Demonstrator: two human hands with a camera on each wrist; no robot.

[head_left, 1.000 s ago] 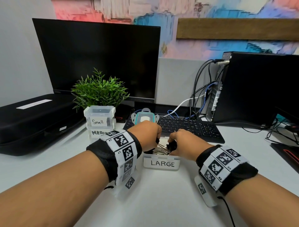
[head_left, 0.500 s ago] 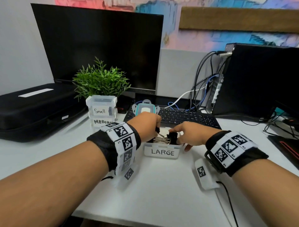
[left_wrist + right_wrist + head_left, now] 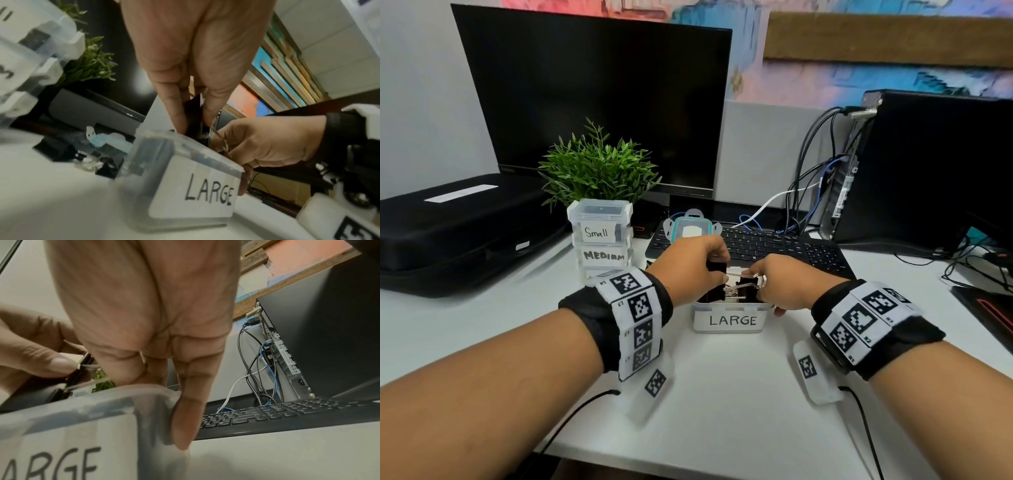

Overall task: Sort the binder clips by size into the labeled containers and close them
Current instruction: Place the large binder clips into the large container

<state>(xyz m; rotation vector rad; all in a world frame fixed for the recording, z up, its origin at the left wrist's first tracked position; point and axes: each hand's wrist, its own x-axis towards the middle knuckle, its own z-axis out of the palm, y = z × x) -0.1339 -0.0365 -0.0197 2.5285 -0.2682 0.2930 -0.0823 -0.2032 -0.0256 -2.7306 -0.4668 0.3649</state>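
Head view: both hands' fingers pinch binder clips [image 3: 717,272] (seemingly) over LARGE container [image 3: 729,322], keyboard [image 3: 774,246] behind.

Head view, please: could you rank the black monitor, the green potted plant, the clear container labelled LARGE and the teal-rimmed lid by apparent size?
1. Black monitor, by far.
2. Green potted plant.
3. Clear container labelled LARGE, though it sits nearer the camera.
4. Teal-rimmed lid, partly hidden behind the left hand.
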